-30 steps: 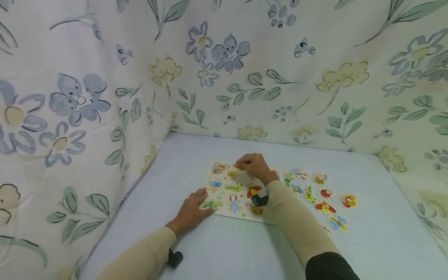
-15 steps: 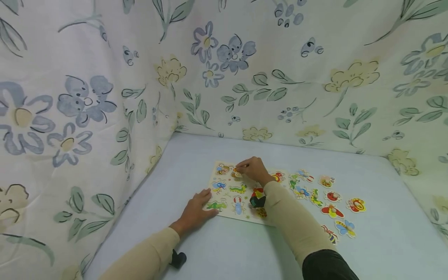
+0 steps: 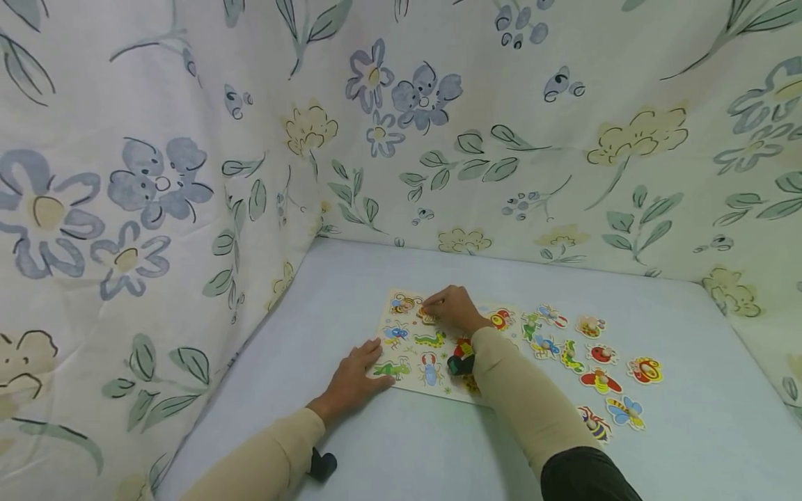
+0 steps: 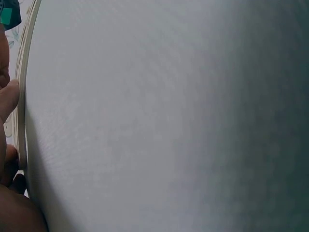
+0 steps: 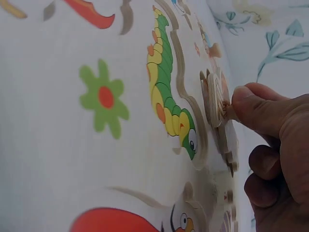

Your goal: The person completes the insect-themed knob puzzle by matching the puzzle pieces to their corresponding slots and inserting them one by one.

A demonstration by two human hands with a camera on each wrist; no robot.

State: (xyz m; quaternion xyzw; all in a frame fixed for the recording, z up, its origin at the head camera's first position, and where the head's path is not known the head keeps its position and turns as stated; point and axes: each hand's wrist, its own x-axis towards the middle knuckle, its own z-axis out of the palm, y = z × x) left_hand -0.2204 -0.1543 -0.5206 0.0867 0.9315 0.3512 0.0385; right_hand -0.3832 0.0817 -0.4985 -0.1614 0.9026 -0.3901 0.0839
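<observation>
A wooden insect puzzle board [image 3: 410, 355] lies on the table, its recesses printed with coloured bugs. At its upper left my right hand [image 3: 457, 311] pinches the small knob of a wooden puzzle piece [image 5: 216, 99] between thumb and forefinger. In the right wrist view the piece is tilted over a recess beyond the green caterpillar [image 5: 166, 82]; its printed front is mostly turned away. My left hand [image 3: 354, 378] rests at the board's lower left corner, fingers extended along the left side. The left wrist view shows the thumb [image 4: 8, 99] against the board's edge.
Several loose knobbed insect pieces lie to the board's right, among them a ladybird [image 3: 603, 354], a blue-winged butterfly [image 3: 625, 412] and a striped bug with red legs [image 3: 594, 423]. Floral cloth [image 3: 464, 174] hangs behind and on the left of the white table [image 3: 388, 452].
My right hand has come slightly lower over the board with the pinched piece, near the second recess of the top row. The left hand stays at the corner; the head view has shifted slightly.
</observation>
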